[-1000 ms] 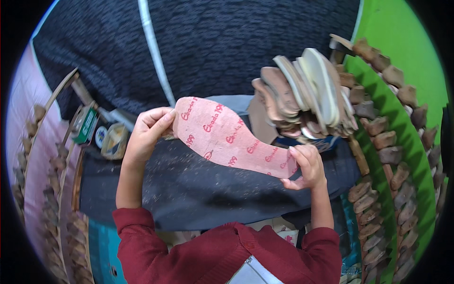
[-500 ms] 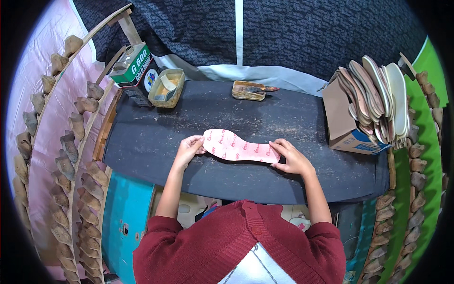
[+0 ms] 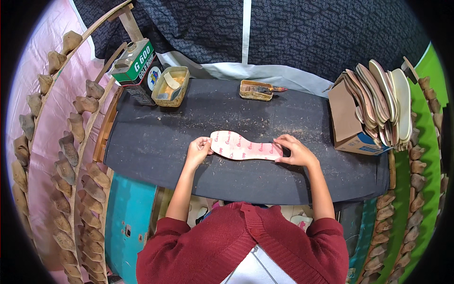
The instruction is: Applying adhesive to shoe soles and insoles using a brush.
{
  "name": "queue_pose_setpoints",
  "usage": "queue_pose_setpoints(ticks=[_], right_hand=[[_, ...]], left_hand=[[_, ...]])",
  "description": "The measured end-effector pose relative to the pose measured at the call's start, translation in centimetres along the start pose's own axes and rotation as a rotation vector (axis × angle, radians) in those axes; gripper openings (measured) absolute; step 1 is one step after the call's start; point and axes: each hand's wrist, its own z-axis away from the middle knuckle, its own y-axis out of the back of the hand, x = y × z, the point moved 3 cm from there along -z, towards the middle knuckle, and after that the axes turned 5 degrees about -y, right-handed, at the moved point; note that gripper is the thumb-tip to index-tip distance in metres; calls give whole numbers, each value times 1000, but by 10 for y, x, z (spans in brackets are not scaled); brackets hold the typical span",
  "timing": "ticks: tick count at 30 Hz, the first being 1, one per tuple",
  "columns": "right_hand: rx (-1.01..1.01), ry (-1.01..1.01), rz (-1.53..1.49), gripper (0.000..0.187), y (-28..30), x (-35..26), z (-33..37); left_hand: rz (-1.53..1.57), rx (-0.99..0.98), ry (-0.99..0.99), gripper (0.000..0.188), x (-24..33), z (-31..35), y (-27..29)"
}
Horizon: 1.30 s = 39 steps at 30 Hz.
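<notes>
A pink-and-white shoe insole with red print on its face lies sideways between my hands, over the middle of the dark cloth-covered table. Its broad end is at the left, where my left hand pinches the edge between thumb and fingers. At the narrower right end, my right hand grips the tip, thumb on the near side and fingers on the far side. Whether the insole touches the cloth, I cannot tell.
A green-and-black metal can and a yellowish tub holding a pale scraper-like piece stand at the back left. A small tray with a dark tool sits at the back. A carton full of insoles is at right. Racks of wooden shoe lasts flank the table.
In the picture, both hands and the insole have shifted slightly right, along with much of the scene. The insole's printed face is turned a little differently; both hands keep hold of its ends.
</notes>
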Motion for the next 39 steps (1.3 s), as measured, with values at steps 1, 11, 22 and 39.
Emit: queue_pose_setpoints(ticks=[1, 11, 22, 39], right_hand=[[0, 2, 3, 61, 2, 6, -4], [649, -697, -1168, 32, 29, 113, -118], [573, -474, -1011, 23, 31, 104, -188], [777, 106, -111, 18, 71, 10, -135]], left_hand=[[-18, 4, 0, 19, -1, 0, -1], [37, 14, 7, 19, -1, -3, -7], [68, 44, 82, 19, -2, 4, -9], [74, 43, 59, 19, -4, 3, -18]])
